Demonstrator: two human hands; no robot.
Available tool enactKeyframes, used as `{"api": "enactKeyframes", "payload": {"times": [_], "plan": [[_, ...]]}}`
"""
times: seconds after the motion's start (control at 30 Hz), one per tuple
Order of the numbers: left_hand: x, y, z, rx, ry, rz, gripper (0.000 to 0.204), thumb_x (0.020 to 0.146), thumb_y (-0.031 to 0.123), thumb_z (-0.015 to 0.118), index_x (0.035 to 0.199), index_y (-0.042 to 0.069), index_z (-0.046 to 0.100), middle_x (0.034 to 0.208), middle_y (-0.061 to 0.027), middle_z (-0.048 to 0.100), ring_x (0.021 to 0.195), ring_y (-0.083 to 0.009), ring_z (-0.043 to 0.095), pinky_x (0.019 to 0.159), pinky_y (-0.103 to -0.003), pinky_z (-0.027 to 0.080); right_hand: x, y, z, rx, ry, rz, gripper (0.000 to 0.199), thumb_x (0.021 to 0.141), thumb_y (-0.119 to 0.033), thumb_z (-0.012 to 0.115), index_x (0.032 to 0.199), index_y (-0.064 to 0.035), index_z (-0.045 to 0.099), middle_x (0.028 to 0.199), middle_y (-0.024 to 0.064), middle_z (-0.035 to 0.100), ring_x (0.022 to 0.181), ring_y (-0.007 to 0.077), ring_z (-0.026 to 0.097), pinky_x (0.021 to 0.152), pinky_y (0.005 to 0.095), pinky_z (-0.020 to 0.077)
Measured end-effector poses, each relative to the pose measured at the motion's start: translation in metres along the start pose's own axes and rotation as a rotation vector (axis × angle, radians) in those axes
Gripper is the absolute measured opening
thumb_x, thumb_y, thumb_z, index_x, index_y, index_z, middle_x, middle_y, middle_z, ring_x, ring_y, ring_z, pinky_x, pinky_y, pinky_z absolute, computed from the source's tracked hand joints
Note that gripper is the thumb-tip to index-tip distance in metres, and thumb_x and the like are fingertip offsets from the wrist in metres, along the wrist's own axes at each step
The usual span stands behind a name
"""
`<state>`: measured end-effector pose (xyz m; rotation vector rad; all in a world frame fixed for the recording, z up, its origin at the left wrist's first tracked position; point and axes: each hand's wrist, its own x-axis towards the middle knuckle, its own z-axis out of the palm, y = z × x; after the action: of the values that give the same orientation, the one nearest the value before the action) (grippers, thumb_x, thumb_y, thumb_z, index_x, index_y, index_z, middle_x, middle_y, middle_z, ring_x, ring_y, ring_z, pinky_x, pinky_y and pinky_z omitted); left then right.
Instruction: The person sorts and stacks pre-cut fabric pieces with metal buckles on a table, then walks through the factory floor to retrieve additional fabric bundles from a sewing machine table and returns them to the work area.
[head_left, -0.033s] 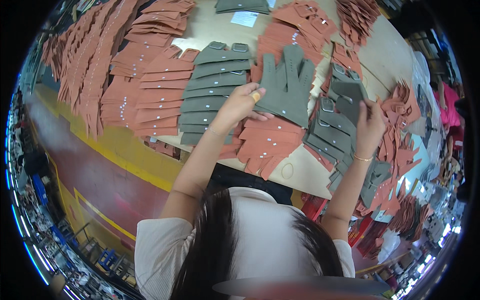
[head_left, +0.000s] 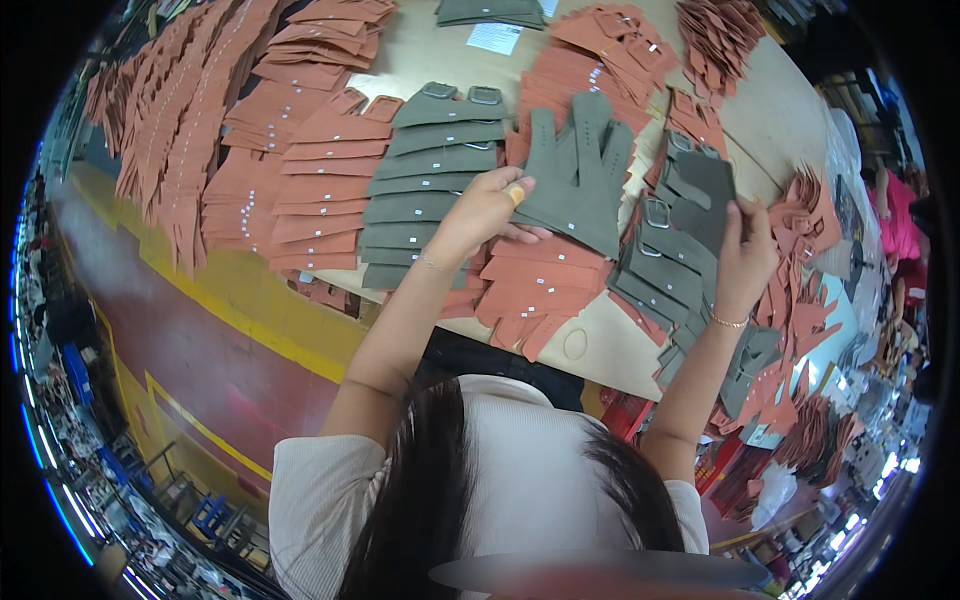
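Across a pale, smooth tabletop (head_left: 612, 352), flat terracotta leather-like pieces (head_left: 310, 195) are lying in fanned rows. The bare left hand (head_left: 490, 210) is pinching a grey-green strapped leather-like piece (head_left: 560, 200) resting over terracotta ones; the bare right hand (head_left: 748, 252) is meeting a darker flat panel's edge (head_left: 735, 185), its grip being unclear.

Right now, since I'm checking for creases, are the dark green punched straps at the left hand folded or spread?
Spread: the punched straps fan out beyond the left hand, with gaps between their ends.
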<state>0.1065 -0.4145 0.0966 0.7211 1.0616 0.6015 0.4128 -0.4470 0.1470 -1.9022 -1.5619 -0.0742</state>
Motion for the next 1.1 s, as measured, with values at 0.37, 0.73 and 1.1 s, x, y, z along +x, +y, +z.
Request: {"api": "enactKeyframes", "payload": {"times": [0.37, 0.73, 1.1], "plan": [[-0.001, 0.002, 0.001, -0.007, 0.035, 0.004, 0.053, 0.096, 0.039, 0.056, 0.116, -0.010, 0.050, 0.097, -0.0178, 0.065, 0.067, -0.0235, 0.071, 0.055, -0.028, 0.059, -0.076, -0.110, 0.080, 0.139, -0.232, -0.606, 0.016, 0.079, -0.005, 0.070, 0.095, -0.0047, 0.069, 0.097, 0.0095, 0.071, 0.085, 0.0240, 0.069, 0.072, 0.0347, 0.0549], [-0.006, -0.003, 0.007, 0.058, 0.072, 0.149, 0.027, 0.092, 0.008, 0.058, 0.111, -0.009, 0.051, 0.082, -0.0153, 0.069, 0.062, -0.0207, 0.071, 0.051, -0.029, 0.057, 0.002, -0.159, 0.077, 0.306, -0.333, -0.585, 0.012, 0.079, -0.006, 0.071, 0.091, -0.0043, 0.069, 0.090, 0.0065, 0.066, 0.083, 0.0247, 0.061, 0.072, 0.0340, 0.0483], [0.025, -0.036, 0.011, 0.396, 0.199, 0.522, 0.029, 0.086, 0.006, 0.060, 0.111, -0.006, 0.052, 0.088, -0.0170, 0.065, 0.081, -0.0321, 0.067, 0.072, -0.041, 0.053, 0.009, -0.223, 0.110, 0.450, -0.546, -0.828, 0.014, 0.078, -0.007, 0.071, 0.092, -0.0066, 0.069, 0.083, 0.0054, 0.060, 0.076, 0.0222, 0.059, 0.067, 0.0314, 0.0482]]}}
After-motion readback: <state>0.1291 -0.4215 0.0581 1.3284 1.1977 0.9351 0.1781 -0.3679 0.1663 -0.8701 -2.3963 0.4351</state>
